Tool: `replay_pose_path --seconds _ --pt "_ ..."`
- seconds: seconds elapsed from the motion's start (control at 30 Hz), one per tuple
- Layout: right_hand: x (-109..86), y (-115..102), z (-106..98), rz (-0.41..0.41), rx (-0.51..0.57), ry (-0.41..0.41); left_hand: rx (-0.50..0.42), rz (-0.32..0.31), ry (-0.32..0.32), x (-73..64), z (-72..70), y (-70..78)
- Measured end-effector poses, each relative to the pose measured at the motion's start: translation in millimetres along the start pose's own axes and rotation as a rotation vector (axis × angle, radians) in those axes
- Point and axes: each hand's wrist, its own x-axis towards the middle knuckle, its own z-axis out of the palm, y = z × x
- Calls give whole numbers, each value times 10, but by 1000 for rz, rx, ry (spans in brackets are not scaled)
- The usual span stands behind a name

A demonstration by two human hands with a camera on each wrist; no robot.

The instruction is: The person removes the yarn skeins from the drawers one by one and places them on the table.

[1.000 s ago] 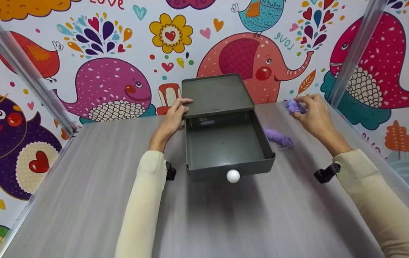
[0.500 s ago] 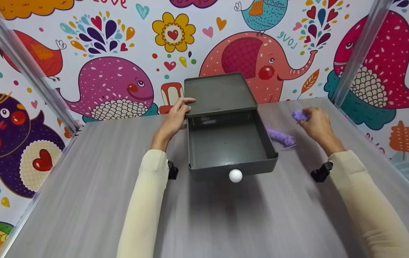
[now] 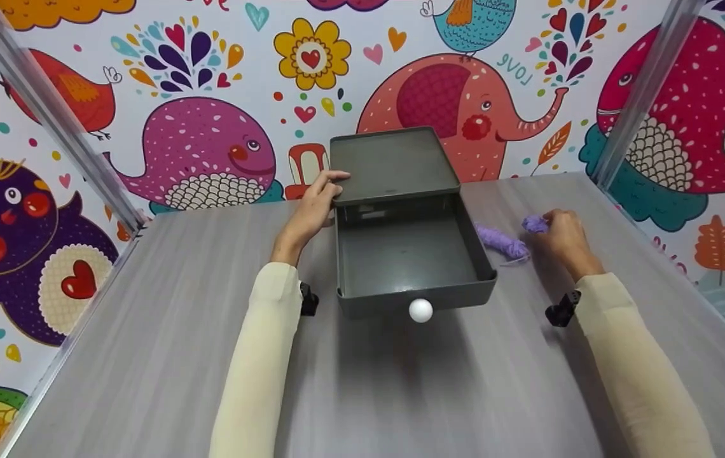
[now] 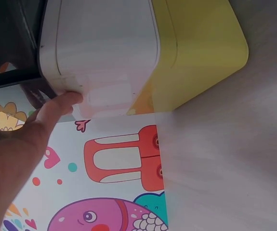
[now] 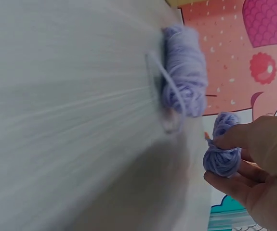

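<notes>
My left hand [image 3: 313,208] holds the upper left edge of a small drawer box [image 3: 394,166], fingers over its dark rimmed top. In the left wrist view a digit presses its white wall [image 4: 104,48]. The dark grey drawer [image 3: 414,306] is pulled out, with a white round knob [image 3: 421,310] and nothing visible inside. My right hand [image 3: 567,240] pinches a small purple skein of yarn [image 5: 222,161] between thumb and fingers, above the tabletop. Another lilac skein [image 3: 501,242] lies to the box's right, a loose strand at its end.
The grey tabletop [image 3: 197,356] surrounds the box. A patterned cartoon wall [image 3: 210,38] stands directly behind, with side panels joined by metal posts [image 3: 649,95] left and right.
My right hand has come down and nearer to me with the purple yarn still pinched. The left hand stays on the box. The head view has shifted slightly.
</notes>
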Motion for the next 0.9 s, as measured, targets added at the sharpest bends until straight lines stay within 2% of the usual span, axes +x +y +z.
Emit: replay_pose_path --seconds 0.23,0.6,0.8,0.9 --pt "9 78 125 42 29 11 2 2 -2 -9 -1 7" --pt "-7 128 174 19 42 40 -22 4 -2 -6 11 -14" --pt "-23 79 162 23 39 17 -23 2 5 -1 12 -9" --pt "-39 14 125 49 80 -11 -27 4 2 -7 4 -7"
